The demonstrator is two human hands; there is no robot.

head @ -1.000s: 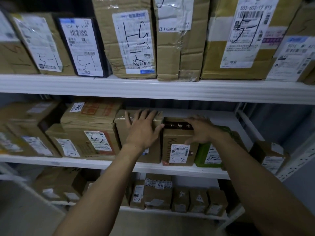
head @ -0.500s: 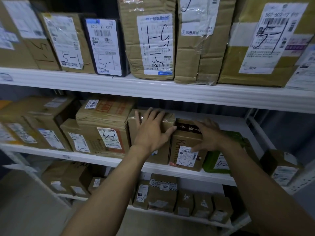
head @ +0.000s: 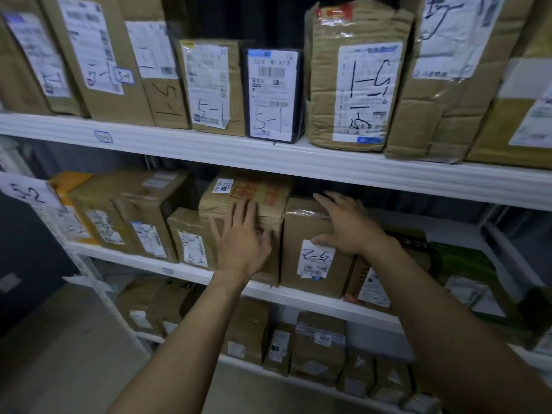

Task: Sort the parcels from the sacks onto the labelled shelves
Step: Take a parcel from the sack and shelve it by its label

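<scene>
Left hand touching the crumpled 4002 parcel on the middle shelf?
Touching. Head view: the left hand lies flat and spread against the front of the 4002 parcel.

Grey floor (head: 59,354) — dark panel (head: 27,249) left

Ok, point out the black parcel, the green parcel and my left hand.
black parcel (head: 273,95), head view, front label.
green parcel (head: 461,262), head view, top face.
left hand (head: 242,243), head view, back of hand.

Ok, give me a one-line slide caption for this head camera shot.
Left hand flat on a crumpled box, right hand on the neighbouring 5-2 box, middle shelf.
</scene>
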